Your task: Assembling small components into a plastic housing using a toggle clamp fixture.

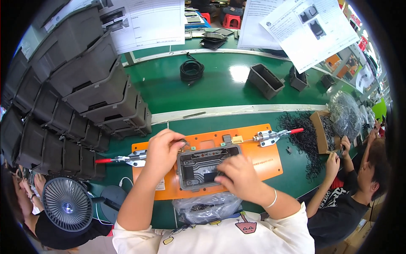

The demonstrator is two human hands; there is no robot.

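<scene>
A dark grey plastic box (183,180) lies with its inside facing up in an orange fixture plate (269,163) in front of me. At the box's upper left corner my left hand (164,149) pinches a small dark part (183,142), too small to name. My right hand (239,175) is over the right side of the box, fingers curled together; whether they hold anything is hidden. Toggle clamps with red handles sit at both ends of the plate, the left clamp (136,158) beside my left forearm and the right clamp (269,137) beyond my right hand.
Stacked grey bins (97,91) rise at left, above a fan (67,204). A pile of black loops (304,148) and a cardboard box (319,133) lie at right, near a co-worker's hands (333,163). A black cable coil (191,70) and grey housings (265,81) sit farther back.
</scene>
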